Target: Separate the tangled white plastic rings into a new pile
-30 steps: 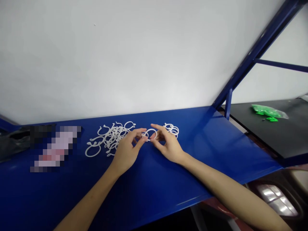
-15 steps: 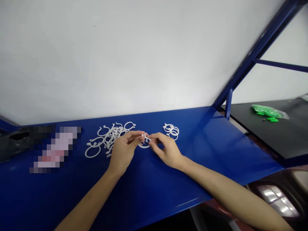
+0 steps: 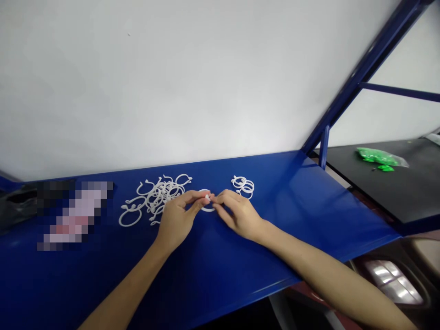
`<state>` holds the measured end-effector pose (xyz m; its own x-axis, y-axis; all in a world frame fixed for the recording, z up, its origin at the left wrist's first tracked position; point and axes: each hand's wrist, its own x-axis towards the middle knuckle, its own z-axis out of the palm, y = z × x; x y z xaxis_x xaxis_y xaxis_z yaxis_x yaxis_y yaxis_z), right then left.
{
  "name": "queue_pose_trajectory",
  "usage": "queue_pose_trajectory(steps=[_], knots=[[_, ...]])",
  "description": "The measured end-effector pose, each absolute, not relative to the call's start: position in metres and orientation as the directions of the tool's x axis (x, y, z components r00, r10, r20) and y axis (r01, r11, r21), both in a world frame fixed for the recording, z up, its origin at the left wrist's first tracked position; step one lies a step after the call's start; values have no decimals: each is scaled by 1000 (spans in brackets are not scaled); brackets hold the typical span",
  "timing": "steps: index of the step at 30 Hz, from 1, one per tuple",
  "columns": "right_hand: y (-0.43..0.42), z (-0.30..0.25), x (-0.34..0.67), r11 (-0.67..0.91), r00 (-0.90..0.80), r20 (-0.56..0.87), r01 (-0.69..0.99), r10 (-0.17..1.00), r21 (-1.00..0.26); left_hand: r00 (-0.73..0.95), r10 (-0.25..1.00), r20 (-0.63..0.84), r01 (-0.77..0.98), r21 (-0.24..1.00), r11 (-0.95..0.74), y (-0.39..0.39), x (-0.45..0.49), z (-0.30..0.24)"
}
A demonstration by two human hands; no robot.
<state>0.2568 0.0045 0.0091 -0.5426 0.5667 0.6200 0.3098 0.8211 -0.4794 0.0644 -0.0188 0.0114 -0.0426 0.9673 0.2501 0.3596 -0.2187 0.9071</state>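
Both my hands meet over the blue table (image 3: 220,266), pinching one white plastic ring (image 3: 207,203) between them. My left hand (image 3: 177,219) grips its left side with thumb and forefinger. My right hand (image 3: 237,213) pinches its right side, fingertips touching those of the left. A loose heap of open white rings (image 3: 156,197) lies just left of my left hand. A small stack of closed white rings (image 3: 244,185) lies just beyond my right hand.
A blurred pinkish object (image 3: 74,215) lies on the table at the left, with a dark bag (image 3: 15,208) beside it. A blue metal frame post (image 3: 360,73) rises at the right. Beyond it, a black shelf (image 3: 395,192) carries a green bag (image 3: 378,157).
The ring was held up between spread fingers a second ago. Both hands have since closed together and pinch it at its ends, slightly lower and to the left.
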Motion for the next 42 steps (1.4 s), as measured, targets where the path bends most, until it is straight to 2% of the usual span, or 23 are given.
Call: queue_pose_trajectory(steps=[2,4,7,9,12,16,18,21,24,26,28,31,36,39,42], knots=[[15,10,262,784,-511,595,432,620,-446,32,935,353,571,761,-307,-16,62,11],[29,11,273,709,-449,568,577,690,-404,157,880,447,730,547,-409,-13,59,8],[49,14,292,564,-340,525,746,780,-355,361,817,451,818,269,-509,-11,55,1],[58,14,303,513,-323,485,791,813,-333,421,815,398,837,175,-518,-9,53,-6],[64,13,310,501,-354,419,804,836,-321,427,832,354,855,143,-499,-5,50,-12],[62,12,310,500,-387,382,826,839,-261,391,833,391,845,208,-494,-3,49,-12],[58,14,307,514,-389,416,822,822,-247,335,837,432,825,295,-482,-4,50,-8],[48,20,299,580,-404,477,752,781,-314,211,864,458,759,481,-440,-7,54,-1],[33,25,286,685,-476,505,604,720,-407,115,922,371,610,706,-360,-11,60,7],[22,25,277,729,-533,497,493,685,-475,107,958,268,451,845,-287,-14,62,12],[15,22,270,722,-557,477,396,680,-568,127,975,183,293,932,-213,-15,64,15],[11,14,263,669,-503,479,315,719,-673,123,987,106,111,987,-120,-16,65,17],[11,6,258,637,-403,515,273,756,-721,113,992,48,-131,991,-33,-16,66,17],[9,6,257,639,-434,509,236,743,-732,98,995,18,-121,993,-6,-16,66,15],[8,6,256,682,-454,541,240,708,-691,19,999,29,-44,999,-28,-14,66,9]])
